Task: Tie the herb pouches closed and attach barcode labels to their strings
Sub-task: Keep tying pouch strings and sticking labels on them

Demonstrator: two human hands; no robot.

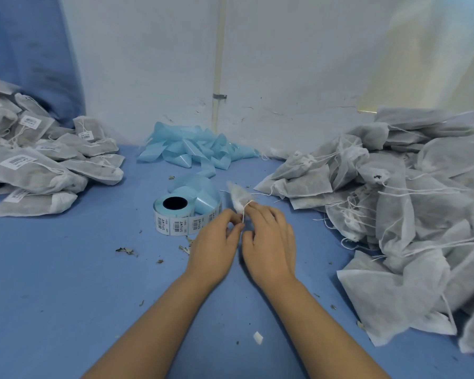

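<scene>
Hands meet at the centre of the blue surface (66,269): the left hand (215,244) and the right hand (270,242) each pinch the white string (244,212) wound round the neck of a small herb pouch (238,196), their grip clamped on it. The pouch lies at 12 o'clock from the fingers, just beside the barcode label roll (186,213). Labelled pouches (39,165) pile at 9 o'clock, untied pouches (394,201) at 3 o'clock, blue backing strip (192,149) beyond.

Both hands (244,236) on pouch string (243,213)
</scene>
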